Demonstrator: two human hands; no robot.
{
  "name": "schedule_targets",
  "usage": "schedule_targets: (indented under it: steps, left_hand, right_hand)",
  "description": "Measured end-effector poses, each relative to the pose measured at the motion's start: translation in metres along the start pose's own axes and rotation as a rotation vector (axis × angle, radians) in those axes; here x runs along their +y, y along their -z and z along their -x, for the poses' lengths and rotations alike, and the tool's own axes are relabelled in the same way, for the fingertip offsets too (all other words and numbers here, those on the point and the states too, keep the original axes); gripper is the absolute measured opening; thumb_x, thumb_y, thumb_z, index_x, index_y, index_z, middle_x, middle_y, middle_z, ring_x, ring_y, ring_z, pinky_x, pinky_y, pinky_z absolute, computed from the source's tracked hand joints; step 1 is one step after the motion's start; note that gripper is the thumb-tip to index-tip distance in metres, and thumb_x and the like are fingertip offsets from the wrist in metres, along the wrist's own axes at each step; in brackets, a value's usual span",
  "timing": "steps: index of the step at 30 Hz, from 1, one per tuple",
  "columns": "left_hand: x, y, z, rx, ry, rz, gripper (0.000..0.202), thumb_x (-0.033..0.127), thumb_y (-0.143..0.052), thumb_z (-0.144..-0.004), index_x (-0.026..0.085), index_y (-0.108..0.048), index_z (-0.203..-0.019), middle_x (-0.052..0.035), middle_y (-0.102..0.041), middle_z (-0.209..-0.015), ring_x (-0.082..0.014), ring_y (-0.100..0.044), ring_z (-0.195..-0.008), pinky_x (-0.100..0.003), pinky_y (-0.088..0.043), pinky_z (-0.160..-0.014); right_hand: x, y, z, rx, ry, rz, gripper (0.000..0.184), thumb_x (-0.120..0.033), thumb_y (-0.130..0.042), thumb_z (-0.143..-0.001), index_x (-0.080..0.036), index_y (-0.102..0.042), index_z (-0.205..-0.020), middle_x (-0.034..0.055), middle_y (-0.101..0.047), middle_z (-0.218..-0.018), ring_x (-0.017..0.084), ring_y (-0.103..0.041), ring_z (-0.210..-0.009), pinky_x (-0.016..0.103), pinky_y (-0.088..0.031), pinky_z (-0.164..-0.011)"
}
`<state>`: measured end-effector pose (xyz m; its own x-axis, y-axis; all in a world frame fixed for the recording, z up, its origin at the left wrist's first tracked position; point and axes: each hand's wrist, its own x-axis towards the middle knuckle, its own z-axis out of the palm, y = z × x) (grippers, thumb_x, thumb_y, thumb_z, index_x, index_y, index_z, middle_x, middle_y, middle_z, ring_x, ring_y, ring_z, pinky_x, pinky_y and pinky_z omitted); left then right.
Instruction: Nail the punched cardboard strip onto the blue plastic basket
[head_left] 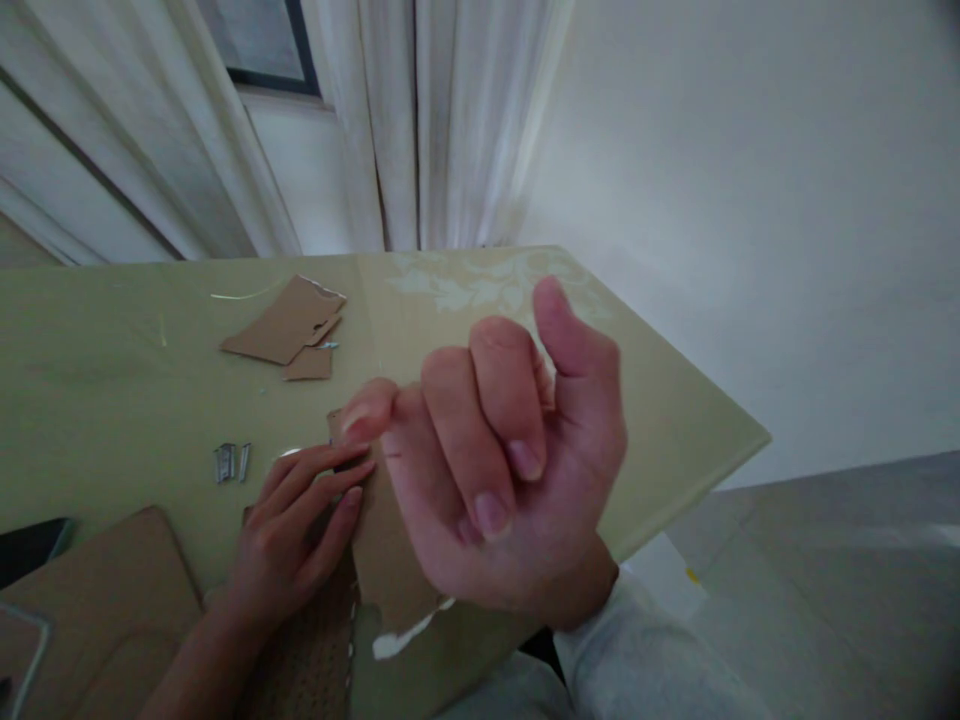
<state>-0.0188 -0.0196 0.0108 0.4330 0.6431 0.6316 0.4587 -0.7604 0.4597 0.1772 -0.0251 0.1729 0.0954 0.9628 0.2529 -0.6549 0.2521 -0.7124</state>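
My right hand (pixel 502 470) is raised close to the camera, palm side toward me. Its middle fingers curl into the palm, while the thumb and little finger stick out; nothing shows in its grasp. Below and behind it lies a piece of brown cardboard (pixel 390 550) with a torn white edge, partly hidden by this hand. My left hand (pixel 300 520) rests at the cardboard's left edge, its fingers stretched and lying flat. Under the left wrist is a brown sheet (pixel 307 660) dotted with small marks or holes.
Small grey metal pieces (pixel 231 463) lie left of my left hand. Cardboard scraps (pixel 289 320) sit farther back on the pale green tabletop (pixel 112 370). A larger cardboard piece (pixel 112 610) and a dark object (pixel 34 550) are at lower left. Curtains (pixel 465 120) hang behind.
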Motion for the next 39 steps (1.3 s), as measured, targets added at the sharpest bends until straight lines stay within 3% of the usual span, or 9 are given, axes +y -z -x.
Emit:
schedule_targets:
  steps: [4, 11, 17, 24, 28, 31, 33, 36, 39]
  left_hand:
    - [-0.026, -0.024, 0.003, 0.010, -0.032, -0.001, 0.033, 0.011, -0.066, -0.101, 0.025, -0.076, -0.129, -0.0090, -0.078, -0.130, -0.0276, -0.071, -0.120, -0.045, -0.057, -0.105]
    - [-0.017, -0.020, 0.006, -0.027, -0.033, 0.013, 0.035, 0.008, -0.064, -0.103, 0.023, -0.074, -0.133, -0.0096, -0.076, -0.136, -0.0256, -0.067, -0.128, -0.042, -0.053, -0.111]
    - [-0.019, -0.022, 0.005, -0.014, -0.039, 0.008, 0.032, 0.011, -0.064, -0.104, 0.023, -0.074, -0.132, -0.0096, -0.077, -0.135, -0.0242, -0.069, -0.126, -0.041, -0.054, -0.111]
    - [-0.015, -0.023, 0.005, -0.038, -0.039, 0.015, 0.033, 0.013, -0.065, -0.104, 0.023, -0.073, -0.134, -0.0099, -0.079, -0.140, -0.0255, -0.071, -0.133, -0.045, -0.053, -0.119]
    - [-0.013, -0.023, 0.002, -0.033, -0.044, 0.007, 0.033, 0.013, -0.064, -0.104, 0.023, -0.072, -0.134, -0.0097, -0.080, -0.140, -0.0256, -0.070, -0.136, -0.045, -0.052, -0.121]
    - [-0.011, -0.021, 0.000, -0.037, -0.052, 0.004, 0.035, 0.014, -0.065, -0.104, 0.022, -0.072, -0.137, -0.0101, -0.081, -0.138, -0.0255, -0.072, -0.133, -0.045, -0.054, -0.119]
    - [-0.009, -0.020, -0.001, -0.035, -0.057, 0.015, 0.035, 0.015, -0.066, -0.103, 0.022, -0.073, -0.137, -0.0101, -0.082, -0.136, -0.0257, -0.073, -0.130, -0.044, -0.057, -0.117]
    - [-0.005, -0.021, -0.001, -0.031, -0.067, 0.034, 0.032, 0.015, -0.066, -0.102, 0.022, -0.076, -0.132, -0.0100, -0.083, -0.131, -0.0256, -0.075, -0.126, -0.044, -0.059, -0.116]
    - [-0.002, -0.024, -0.001, -0.039, -0.085, 0.032, 0.030, 0.013, -0.066, -0.102, 0.021, -0.077, -0.129, -0.0103, -0.083, -0.130, -0.0258, -0.074, -0.126, -0.045, -0.059, -0.117]
  right_hand:
    - [-0.001, 0.003, -0.021, 0.071, -0.036, -0.094, 0.067, -0.051, -0.048, -0.111, -0.028, -0.034, -0.049, -0.0086, -0.031, -0.036, 0.012, -0.023, -0.035, 0.040, -0.068, -0.086]
    - [0.003, 0.010, -0.026, 0.106, -0.083, -0.101, 0.072, -0.049, -0.042, -0.115, -0.026, -0.035, -0.048, -0.0081, -0.033, -0.036, 0.010, -0.024, -0.034, 0.037, -0.065, -0.085]
    - [0.001, 0.017, -0.031, 0.010, -0.031, -0.103, 0.074, -0.053, -0.050, -0.113, -0.026, -0.028, -0.048, -0.0083, -0.033, -0.037, 0.008, -0.023, -0.029, 0.031, -0.054, -0.058]
    - [-0.030, 0.027, -0.026, -0.006, 0.114, 0.075, 0.067, -0.037, -0.059, -0.107, -0.022, -0.024, -0.052, -0.0069, -0.029, -0.040, 0.007, -0.025, -0.029, 0.029, -0.036, -0.046]
    - [-0.045, 0.027, -0.017, -0.003, 0.172, 0.307, 0.072, -0.042, -0.062, -0.108, -0.020, -0.028, -0.049, -0.0043, -0.031, -0.039, 0.009, -0.033, -0.032, 0.031, -0.038, -0.048]
    - [-0.034, 0.039, -0.019, -0.040, 0.366, 0.424, 0.068, -0.040, -0.059, -0.112, -0.022, -0.038, -0.050, -0.0044, -0.035, -0.041, 0.011, -0.036, -0.035, 0.032, -0.037, -0.049]
    - [-0.018, 0.056, -0.026, -0.147, 0.419, 0.664, 0.063, -0.041, -0.056, -0.114, -0.023, -0.052, -0.054, -0.0034, -0.047, -0.047, 0.013, -0.043, -0.041, 0.032, -0.035, -0.050]
    - [0.004, 0.087, -0.043, -0.392, 0.175, 1.219, 0.039, -0.042, -0.072, -0.107, -0.022, -0.070, -0.074, -0.0030, -0.062, -0.062, 0.014, -0.054, -0.056, 0.030, -0.040, -0.058]
    - [0.022, 0.114, -0.060, -0.539, -0.029, 1.496, 0.018, -0.038, -0.075, -0.105, -0.021, -0.076, -0.098, 0.0032, -0.078, -0.094, 0.020, -0.070, -0.085, 0.032, -0.052, -0.079]
